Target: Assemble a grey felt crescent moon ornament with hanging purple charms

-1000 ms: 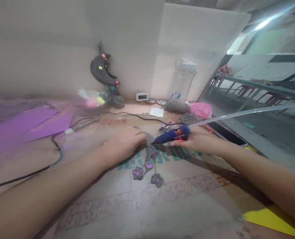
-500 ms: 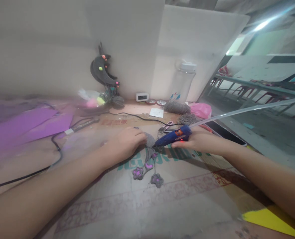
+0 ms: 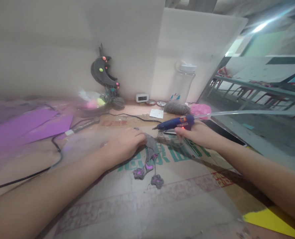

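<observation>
My left hand (image 3: 126, 143) lies palm down with curled fingers on a grey felt ornament (image 3: 150, 146) on the cardboard sheet (image 3: 177, 186). Small grey and purple paw shapes (image 3: 147, 172) hang from the ornament on strings toward me. My right hand (image 3: 196, 132) grips a blue glue gun (image 3: 174, 122) with a long clear glue stick (image 3: 237, 113) out its back. The gun is lifted above the cardboard, its nozzle pointing left, a short way above and right of the ornament.
A black crescent-moon decoration (image 3: 103, 71) leans on the wall at the back. Near it are a bowl of coloured bits (image 3: 92, 101), a small white clock (image 3: 142, 97), a clear bottle (image 3: 183, 83), grey yarn (image 3: 174, 107) and a pink bag (image 3: 201, 109). Purple sheets (image 3: 25, 124) and a black cable (image 3: 55, 149) lie left; yellow paper (image 3: 269, 222) at the right.
My right hand has raised the glue gun up and back from the ornament, where its nozzle was touching. My left hand stays on the ornament.
</observation>
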### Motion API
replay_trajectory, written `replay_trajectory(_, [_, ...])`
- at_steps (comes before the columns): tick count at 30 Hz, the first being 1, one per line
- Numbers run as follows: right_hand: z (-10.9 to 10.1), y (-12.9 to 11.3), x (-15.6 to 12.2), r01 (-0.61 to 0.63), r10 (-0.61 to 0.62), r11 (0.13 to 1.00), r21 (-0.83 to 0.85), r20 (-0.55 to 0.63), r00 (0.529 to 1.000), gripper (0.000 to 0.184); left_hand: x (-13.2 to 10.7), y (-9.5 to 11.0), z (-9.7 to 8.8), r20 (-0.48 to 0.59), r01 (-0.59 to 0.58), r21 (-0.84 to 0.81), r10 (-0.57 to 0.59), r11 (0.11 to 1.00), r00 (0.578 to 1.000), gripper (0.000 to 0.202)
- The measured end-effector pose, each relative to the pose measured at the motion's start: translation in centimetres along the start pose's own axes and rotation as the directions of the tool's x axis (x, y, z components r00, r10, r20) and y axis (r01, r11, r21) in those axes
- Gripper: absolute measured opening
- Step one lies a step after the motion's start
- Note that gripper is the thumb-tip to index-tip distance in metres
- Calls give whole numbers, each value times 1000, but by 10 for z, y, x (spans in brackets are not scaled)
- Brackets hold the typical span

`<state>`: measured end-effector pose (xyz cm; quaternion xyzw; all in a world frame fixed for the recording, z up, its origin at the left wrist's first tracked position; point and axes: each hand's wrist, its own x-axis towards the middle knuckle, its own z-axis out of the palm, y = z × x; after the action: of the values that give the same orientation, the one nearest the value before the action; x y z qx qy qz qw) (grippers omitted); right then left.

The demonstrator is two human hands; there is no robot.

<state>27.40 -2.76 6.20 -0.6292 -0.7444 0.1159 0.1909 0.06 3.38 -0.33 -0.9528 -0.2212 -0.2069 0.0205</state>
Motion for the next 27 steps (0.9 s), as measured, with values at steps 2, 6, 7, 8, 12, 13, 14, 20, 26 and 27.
replay_trajectory(2, [-3, 4, 5, -28, 31, 998, 54, -67, 997, 49, 0, 0, 0, 4, 16, -9, -16, 1000, 1000, 11])
replay_trajectory(6, [-14, 16, 27, -187, 209, 974, 127, -193, 959, 52, 1, 1, 0, 15, 38, 7, -38, 999, 999, 11])
replay_trajectory(7, [-17, 20, 35, -208, 223, 973, 96, -202, 954, 50, 1, 1, 0, 17, 44, 17, -44, 999, 999, 11])
replay_trajectory(8, [-19, 23, 43, -211, 217, 976, 53, -218, 951, 46, 2, 2, 0, 18, 51, 27, -52, 998, 999, 11])
replay_trajectory(12, [-19, 36, 78, -241, 229, 970, -40, -198, 953, 41, 2, 4, -2, 18, 66, 59, -67, 996, 998, 13])
replay_trajectory(13, [-17, 38, 86, -244, 227, 967, -68, -193, 954, 42, 2, 5, -2, 19, 64, 63, -65, 996, 998, 14])
replay_trajectory(14, [-13, 41, 93, -248, 228, 965, -83, -193, 954, 43, 2, 6, -3, 17, 62, 64, -63, 996, 998, 15])
replay_trajectory(20, [5, 54, 118, -219, 197, 961, -170, -138, 971, 39, 2, 7, -3, -28, 76, 14, -75, 997, 997, 18])
replay_trajectory(26, [-8, 60, 92, -148, 110, 934, -325, -132, 985, 41, 4, 1, 3, -59, 30, 5, -30, 1000, 998, 14])
replay_trajectory(27, [-10, 61, 81, -136, 88, 924, -358, -149, 985, 41, 4, 1, 4, -61, 28, 7, -27, 1000, 998, 14])
